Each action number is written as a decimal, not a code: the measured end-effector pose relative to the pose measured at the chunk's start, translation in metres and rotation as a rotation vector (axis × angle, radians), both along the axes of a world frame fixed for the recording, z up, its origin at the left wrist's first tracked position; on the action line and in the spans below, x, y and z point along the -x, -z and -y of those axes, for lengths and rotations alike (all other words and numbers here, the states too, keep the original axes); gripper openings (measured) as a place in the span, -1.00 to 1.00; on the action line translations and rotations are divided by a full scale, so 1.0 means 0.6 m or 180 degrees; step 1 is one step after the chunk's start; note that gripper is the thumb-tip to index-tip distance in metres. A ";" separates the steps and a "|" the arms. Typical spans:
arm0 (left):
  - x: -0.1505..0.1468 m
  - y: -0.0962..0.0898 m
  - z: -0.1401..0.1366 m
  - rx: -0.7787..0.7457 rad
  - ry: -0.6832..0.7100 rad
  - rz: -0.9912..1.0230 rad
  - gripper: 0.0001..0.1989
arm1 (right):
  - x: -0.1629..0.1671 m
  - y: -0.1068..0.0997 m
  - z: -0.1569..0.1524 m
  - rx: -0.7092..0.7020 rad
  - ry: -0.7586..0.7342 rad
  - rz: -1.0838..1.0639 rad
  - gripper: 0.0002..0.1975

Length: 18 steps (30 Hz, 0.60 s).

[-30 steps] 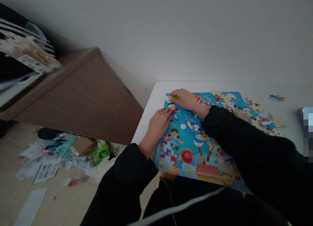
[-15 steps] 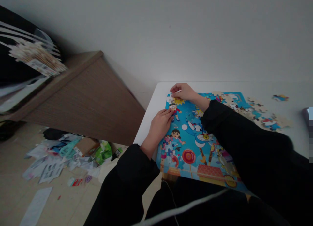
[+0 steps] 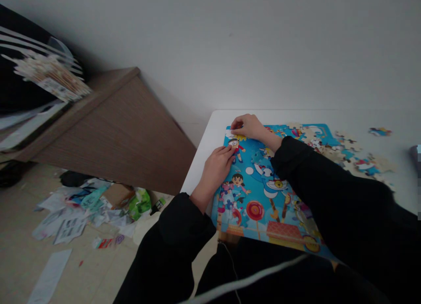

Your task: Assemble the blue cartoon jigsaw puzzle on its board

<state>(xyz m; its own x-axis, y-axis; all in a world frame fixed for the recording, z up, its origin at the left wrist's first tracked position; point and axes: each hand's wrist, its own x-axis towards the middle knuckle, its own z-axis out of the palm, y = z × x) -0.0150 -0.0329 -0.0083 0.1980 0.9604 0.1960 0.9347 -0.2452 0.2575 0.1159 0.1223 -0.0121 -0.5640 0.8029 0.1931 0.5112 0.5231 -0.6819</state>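
A blue cartoon jigsaw puzzle point(image 3: 255, 185) lies on the white table, partly filled with pieces. My left hand point(image 3: 217, 166) rests flat on its left edge, fingers stretched over the picture of a child in a red top. At the far left corner my right hand point(image 3: 247, 126) has thumb and forefinger bent together over a white cloud part. A puzzle piece seems to be under those fingertips, but its outline is too small to make out. My right forearm crosses over the puzzle and hides part of it.
Loose puzzle pieces point(image 3: 365, 164) are heaped on the puzzle's right side and the white table point(image 3: 204, 153). A single cluster of pieces point(image 3: 379, 132) lies farther right. Left stands a brown cabinet point(image 3: 131, 133) with a bundle of cotton swabs point(image 3: 54, 78). Litter point(image 3: 112, 203) covers the floor; a pale cable point(image 3: 250, 276) crosses in front.
My right hand has shifted very slightly toward me at the puzzle's far left corner, its fingers curling a bit more. My left hand stays in place on the puzzle.
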 end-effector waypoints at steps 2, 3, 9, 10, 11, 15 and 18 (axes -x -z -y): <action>0.000 0.001 0.000 -0.0014 0.0003 -0.0009 -0.69 | 0.000 0.004 0.000 -0.0181 0.0003 0.0185 -0.85; 0.000 0.001 0.000 -0.0018 -0.0005 -0.0013 -0.69 | 0.000 0.005 0.001 -0.0253 0.0019 0.0270 -0.85; -0.001 0.001 0.000 -0.0002 -0.0050 -0.0001 -0.70 | -0.005 0.005 0.001 -0.0620 0.0017 0.0521 -0.81; -0.001 0.001 0.000 -0.0007 -0.0056 0.0008 -0.70 | -0.007 0.004 -0.001 -0.0610 -0.0067 0.0505 -0.81; -0.001 0.001 0.000 -0.0014 -0.0062 0.0017 -0.70 | -0.010 0.003 -0.003 -0.0565 -0.0173 0.0469 -0.81; 0.000 0.001 0.001 -0.0049 -0.0054 0.0055 -0.71 | -0.018 0.001 -0.010 -0.0332 -0.0373 0.0259 -0.79; -0.001 0.001 0.001 -0.0041 -0.0064 0.0065 -0.71 | -0.018 0.004 -0.012 -0.0405 -0.0218 0.0261 -0.81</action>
